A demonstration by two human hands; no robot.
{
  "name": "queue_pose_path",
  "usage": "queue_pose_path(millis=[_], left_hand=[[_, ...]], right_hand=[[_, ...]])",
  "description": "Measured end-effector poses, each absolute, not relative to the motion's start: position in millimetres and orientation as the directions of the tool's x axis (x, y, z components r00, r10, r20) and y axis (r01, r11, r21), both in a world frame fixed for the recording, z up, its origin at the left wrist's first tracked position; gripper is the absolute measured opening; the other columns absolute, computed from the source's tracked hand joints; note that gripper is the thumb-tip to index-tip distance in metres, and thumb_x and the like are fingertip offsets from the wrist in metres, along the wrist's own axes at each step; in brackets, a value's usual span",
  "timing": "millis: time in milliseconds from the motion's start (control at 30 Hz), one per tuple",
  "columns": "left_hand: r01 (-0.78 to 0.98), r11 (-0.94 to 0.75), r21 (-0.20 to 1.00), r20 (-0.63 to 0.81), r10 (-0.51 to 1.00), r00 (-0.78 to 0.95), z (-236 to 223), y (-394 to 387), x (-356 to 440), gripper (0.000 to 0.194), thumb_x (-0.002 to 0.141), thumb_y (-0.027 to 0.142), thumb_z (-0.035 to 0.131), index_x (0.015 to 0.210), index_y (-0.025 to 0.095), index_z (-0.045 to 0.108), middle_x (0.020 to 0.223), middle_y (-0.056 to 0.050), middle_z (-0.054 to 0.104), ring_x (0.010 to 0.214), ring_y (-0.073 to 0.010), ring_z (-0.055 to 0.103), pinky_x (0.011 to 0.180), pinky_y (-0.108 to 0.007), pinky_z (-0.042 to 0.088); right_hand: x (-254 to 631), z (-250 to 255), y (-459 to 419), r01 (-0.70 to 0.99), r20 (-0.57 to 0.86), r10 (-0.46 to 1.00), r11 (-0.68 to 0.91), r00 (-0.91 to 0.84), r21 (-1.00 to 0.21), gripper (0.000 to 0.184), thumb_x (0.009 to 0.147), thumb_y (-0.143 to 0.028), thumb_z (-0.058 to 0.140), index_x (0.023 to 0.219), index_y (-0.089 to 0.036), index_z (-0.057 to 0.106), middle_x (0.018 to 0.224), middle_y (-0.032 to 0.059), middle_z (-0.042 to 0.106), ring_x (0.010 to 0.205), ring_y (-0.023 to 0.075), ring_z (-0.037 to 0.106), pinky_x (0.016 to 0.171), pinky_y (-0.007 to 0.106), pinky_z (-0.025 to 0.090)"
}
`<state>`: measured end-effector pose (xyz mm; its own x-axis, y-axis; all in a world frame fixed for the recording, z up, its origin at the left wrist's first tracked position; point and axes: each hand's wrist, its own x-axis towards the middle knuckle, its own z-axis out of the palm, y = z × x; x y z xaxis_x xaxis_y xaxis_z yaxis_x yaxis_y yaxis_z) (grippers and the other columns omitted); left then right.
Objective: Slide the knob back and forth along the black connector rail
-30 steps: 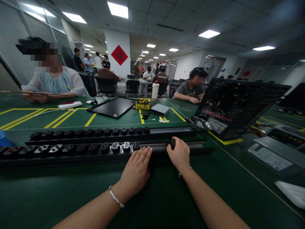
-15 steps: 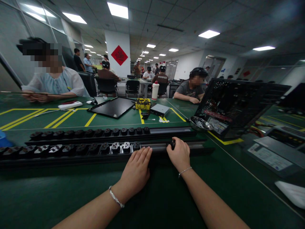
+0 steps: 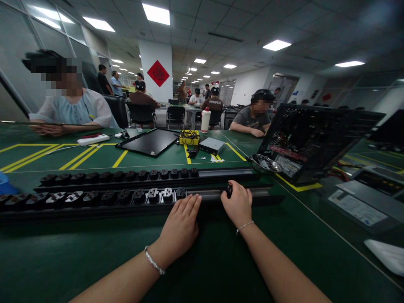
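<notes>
1. Since the earlier frame, almost no movement at the left hand [image 3: 179,221] or right hand [image 3: 238,204]; more of a head [image 3: 277,91] in sight past the co-worker [image 3: 248,120] on the far right.

2. At the left hand: fingers straight, side by side, laid against the near rail [image 3: 210,192] just by the last of its socket-like modules [image 3: 153,193]; thumb below, away from the other fingers.

3. At the right hand: fingers narrowed around a small black piece [image 3: 229,192], held at the near rail towards its right end; contact between piece and channel impossible to tell.

4. Between the hands — a bare stretch of the near rail; to the left, dark modules in a row, some with bright metal faces.

5. Just beyond, roughly parallel: a far rail [image 3: 227,172], likewise filled on the left and bare on the right.

6. At the far rail's right end, a metal bowl [image 3: 263,170] of small parts; further right, an opened computer case [image 3: 341,110], tilted.

7. Farther across the green table [image 3: 120,252]: a dark flat panel [image 3: 148,142], a yellow basket [image 3: 183,140] with cables, a silver box [image 3: 212,145] and an upright bottle [image 3: 205,121].
</notes>
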<state>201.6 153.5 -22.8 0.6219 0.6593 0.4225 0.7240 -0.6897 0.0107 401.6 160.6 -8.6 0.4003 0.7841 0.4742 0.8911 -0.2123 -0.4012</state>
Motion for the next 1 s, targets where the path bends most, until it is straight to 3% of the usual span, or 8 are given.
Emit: queue_pose_path(millis=[1000], left_hand=[[0.723, -0.691, 0.022, 0.410, 0.665, 0.624, -22.4, 152.6, 201.1, 0.065, 0.077, 0.014, 0.043, 0.140, 0.016, 0.027, 0.141, -0.008, 0.043, 0.129, -0.0237, 0.037, 0.106, -0.043, 0.031]], right_hand=[[401.8, -6.1, 161.1, 0.883, 0.458, 0.786, -0.227, 0.415, -0.410, 0.039, 0.077, -0.026, 0.045, 0.114, -0.017, 0.051, 0.113, 0.0093, 0.060, 0.113, 0.0234, 0.049, 0.105, 0.044, 0.019]])
